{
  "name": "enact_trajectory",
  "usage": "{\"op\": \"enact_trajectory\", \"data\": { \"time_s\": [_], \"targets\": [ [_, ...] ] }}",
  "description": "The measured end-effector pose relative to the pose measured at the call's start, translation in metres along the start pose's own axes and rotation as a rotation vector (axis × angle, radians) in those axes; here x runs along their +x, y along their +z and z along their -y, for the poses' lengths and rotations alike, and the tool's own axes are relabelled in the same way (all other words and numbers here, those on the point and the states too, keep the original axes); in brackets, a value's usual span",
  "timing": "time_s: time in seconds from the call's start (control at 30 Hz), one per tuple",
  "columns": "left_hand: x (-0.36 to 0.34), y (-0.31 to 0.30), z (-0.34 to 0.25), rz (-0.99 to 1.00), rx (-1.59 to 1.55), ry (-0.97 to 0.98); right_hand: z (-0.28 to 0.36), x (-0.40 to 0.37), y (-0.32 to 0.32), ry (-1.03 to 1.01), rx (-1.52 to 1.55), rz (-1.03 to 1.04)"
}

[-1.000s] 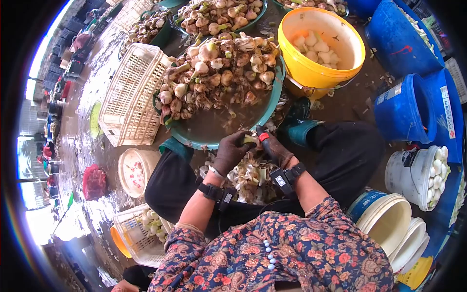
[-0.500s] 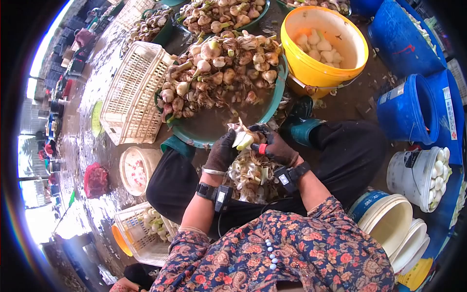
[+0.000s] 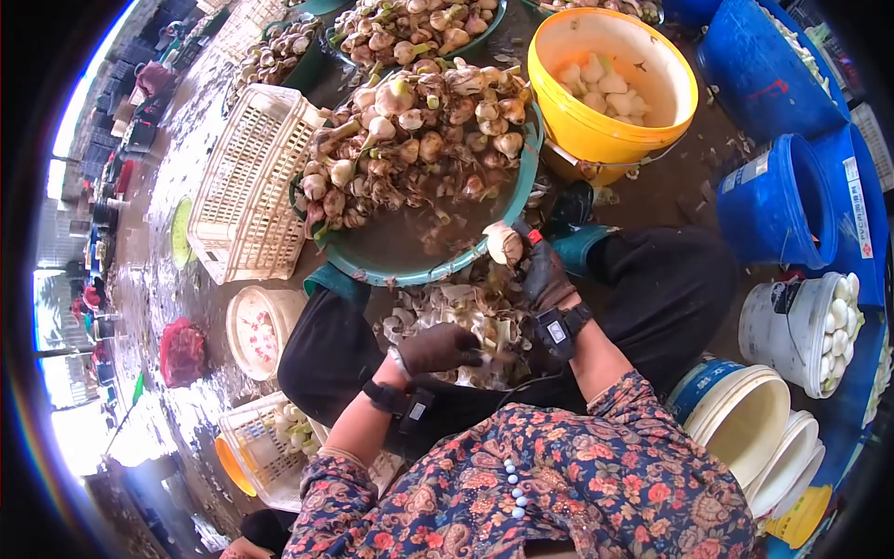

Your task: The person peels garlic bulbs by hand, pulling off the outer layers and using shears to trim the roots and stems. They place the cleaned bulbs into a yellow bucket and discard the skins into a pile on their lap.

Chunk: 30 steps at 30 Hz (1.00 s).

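Right hand (image 3: 548, 277): peeled bulb (image 3: 507, 244) gripped at basin (image 3: 410, 276) rim
Left hand (image 3: 436, 347): on peelings (image 3: 466, 312) below basin, grip cannot be told
Done: few bulbs (image 3: 601, 88) in bucket (image 3: 568, 130) beside basin
Remaining: heap (image 3: 419, 140) unpeeled in basin

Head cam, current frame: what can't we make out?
Head view only.
- Tool in right hand: only a red tip shows beside the bulb; the hand hides the rest.
- Left hand: fingertips sunk in peels; grip unclear.
- Blue bucket: inside is in shadow.
- Background at left edge: too small, overexposed.
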<state>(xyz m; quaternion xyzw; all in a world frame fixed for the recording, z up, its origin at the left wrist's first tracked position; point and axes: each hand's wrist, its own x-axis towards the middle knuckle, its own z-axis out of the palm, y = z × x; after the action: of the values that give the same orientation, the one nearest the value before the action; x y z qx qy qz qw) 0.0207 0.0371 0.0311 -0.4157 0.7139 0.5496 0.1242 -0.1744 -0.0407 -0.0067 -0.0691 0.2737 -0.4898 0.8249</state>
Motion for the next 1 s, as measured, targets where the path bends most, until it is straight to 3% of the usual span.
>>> {"op": "enact_trajectory", "data": {
  "time_s": [0.03, 0.07, 0.13, 0.2, 0.23, 0.33, 0.4, 0.43, 0.5, 0.53, 0.57, 0.6, 0.67, 0.7, 0.77, 0.8, 0.87, 0.9, 1.0],
  "targets": [
    [-0.004, 0.001, 0.002, -0.044, 0.145, 0.004, -0.007, 0.006, -0.012, -0.075, -0.259, -0.107],
    [-0.001, 0.0, 0.005, -0.045, 0.147, 0.001, -0.012, 0.011, -0.025, -0.075, -0.256, -0.104],
    [0.007, -0.006, 0.004, -0.703, -0.276, 0.101, -0.015, 0.005, -0.017, -0.292, -0.744, -0.168],
    [0.014, -0.029, -0.015, -0.94, -0.536, 0.088, -0.017, 0.003, -0.006, -0.338, -0.792, -0.158],
    [0.025, -0.032, -0.01, -0.974, -0.606, 0.196, -0.022, 0.005, -0.005, -0.298, -0.719, -0.149],
    [0.034, -0.035, -0.012, -0.902, -0.524, 0.23, -0.025, 0.008, -0.015, -0.274, -0.652, -0.168],
    [0.029, -0.02, -0.011, -0.681, -0.38, 0.365, -0.022, 0.009, -0.027, -0.086, -0.155, -0.246],
    [0.021, -0.011, -0.014, -0.592, -0.217, 0.333, -0.018, 0.007, -0.034, -0.149, -0.397, -0.22],
    [0.009, -0.005, -0.006, -0.503, -0.054, 0.297, -0.03, 0.023, -0.061, -0.138, -0.38, -0.181],
    [0.003, -0.004, 0.005, -0.357, 0.063, 0.12, -0.028, 0.021, -0.049, -0.126, -0.364, -0.142],
    [-0.002, -0.004, 0.016, -0.211, 0.176, -0.055, -0.016, 0.01, -0.041, 0.078, -0.125, -0.199],
    [-0.007, -0.009, 0.018, -0.213, 0.177, -0.054, -0.016, 0.014, -0.05, 0.076, -0.126, -0.197],
    [-0.019, -0.02, 0.021, -0.064, 0.258, -0.195, -0.025, 0.023, -0.074, 0.176, 0.151, -0.102],
    [-0.015, -0.013, 0.044, -0.267, 0.158, -0.096, -0.023, 0.018, -0.064, 0.18, 0.154, -0.099],
    [0.002, -0.025, 0.032, -0.532, -0.345, -0.023, -0.016, -0.001, -0.027, -0.069, -0.528, -0.053],
    [0.011, -0.031, 0.017, -0.676, -0.582, 0.007, -0.024, 0.004, -0.027, -0.069, -0.532, -0.046],
    [0.039, -0.026, 0.016, -0.849, -0.479, 0.129, -0.037, 0.015, -0.035, -0.034, -0.288, -0.126],
    [0.047, -0.026, 0.011, -0.819, -0.409, 0.133, -0.013, -0.009, -0.003, 0.18, -0.581, -0.306],
    [0.057, -0.053, 0.02, -0.292, -0.646, 0.142, -0.015, -0.001, -0.01, 0.143, -0.568, -0.412]
  ]
}}
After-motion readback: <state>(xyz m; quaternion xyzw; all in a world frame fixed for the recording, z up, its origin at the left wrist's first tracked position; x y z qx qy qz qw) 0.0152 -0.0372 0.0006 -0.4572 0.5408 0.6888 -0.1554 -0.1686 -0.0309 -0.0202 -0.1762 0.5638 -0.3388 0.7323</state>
